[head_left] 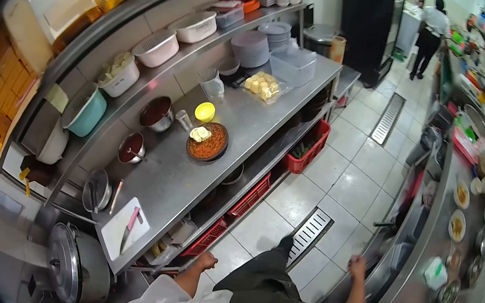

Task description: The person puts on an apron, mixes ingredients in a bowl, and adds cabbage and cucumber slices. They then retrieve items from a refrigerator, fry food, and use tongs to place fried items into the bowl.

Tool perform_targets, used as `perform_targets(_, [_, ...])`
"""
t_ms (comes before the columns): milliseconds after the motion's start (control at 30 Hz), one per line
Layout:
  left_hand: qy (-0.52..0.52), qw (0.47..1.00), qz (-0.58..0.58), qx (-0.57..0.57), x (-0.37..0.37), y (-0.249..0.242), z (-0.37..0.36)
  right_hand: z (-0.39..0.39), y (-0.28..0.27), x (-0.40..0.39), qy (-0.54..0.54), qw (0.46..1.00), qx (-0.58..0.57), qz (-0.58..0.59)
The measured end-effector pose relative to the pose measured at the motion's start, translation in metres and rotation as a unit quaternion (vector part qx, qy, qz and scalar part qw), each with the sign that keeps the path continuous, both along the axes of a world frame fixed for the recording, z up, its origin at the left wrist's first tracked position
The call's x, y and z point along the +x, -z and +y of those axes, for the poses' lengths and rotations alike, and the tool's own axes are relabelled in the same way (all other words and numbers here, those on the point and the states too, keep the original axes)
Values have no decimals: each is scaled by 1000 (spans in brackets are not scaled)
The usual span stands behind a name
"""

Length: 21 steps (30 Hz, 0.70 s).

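Note:
My left hand point(206, 261) hangs beside the front edge of the left steel counter point(245, 126), its fingers curled closed with nothing visible in them. Nearest to it on that counter is a white cutting board point(137, 222), with a pink-handled knife point(132, 220) lying on it. My right hand point(357, 265) is held out over the aisle floor, loosely closed, with nothing to be seen in it. Farther up the counter is a dark round dish point(212, 147) of reddish food with a pale, creamy lump on one side. A yellow bowl point(204, 111) stands behind it.
A large lidded pot point(75, 264) stands at lower left. Red crates point(310, 152) fill the shelf under the left counter. Plates of food point(457, 225) and bowls line the right counter. Floor drains point(310, 232) run along the tiled aisle. Another person point(430, 38) stands at the far end.

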<state>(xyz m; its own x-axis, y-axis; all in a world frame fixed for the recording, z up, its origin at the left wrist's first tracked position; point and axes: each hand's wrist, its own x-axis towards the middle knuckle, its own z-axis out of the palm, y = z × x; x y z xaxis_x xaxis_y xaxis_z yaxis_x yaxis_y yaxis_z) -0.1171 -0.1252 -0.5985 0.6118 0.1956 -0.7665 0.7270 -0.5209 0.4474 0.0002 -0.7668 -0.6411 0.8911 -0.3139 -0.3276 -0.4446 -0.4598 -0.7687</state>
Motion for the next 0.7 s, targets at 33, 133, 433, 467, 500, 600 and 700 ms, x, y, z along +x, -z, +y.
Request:
perform_targets(33, [-46, 999, 6, 9, 20, 6, -16, -9, -28, 56, -15, 993, 80, -88])
perform_targets(133, [-36, 999, 35, -2, 93, 32, -62, -41, -44, 179, -32, 987, 89, -134])
perform_targets(433, [364, 928, -45, 70, 560, 93, -246, -141, 63, 205, -377, 895, -195, 136])
perform_targets(467, [273, 950, -146, 37, 622, 54, -281, -142, 42, 208, -323, 910, -150, 210])
perform_targets(500, [245, 952, -180, -30, 690, 66, -310, -142, 19, 221, -229, 928, -95, 279])
perform_targets(600, [120, 944, -205, -227, 868, 13, -414, -164, 2, 280, -83, 927, -22, 366])
perform_targets(700, [94, 942, -197, -254, 984, 0, -479, -201, 5, 368, -45, 919, -7, 393])
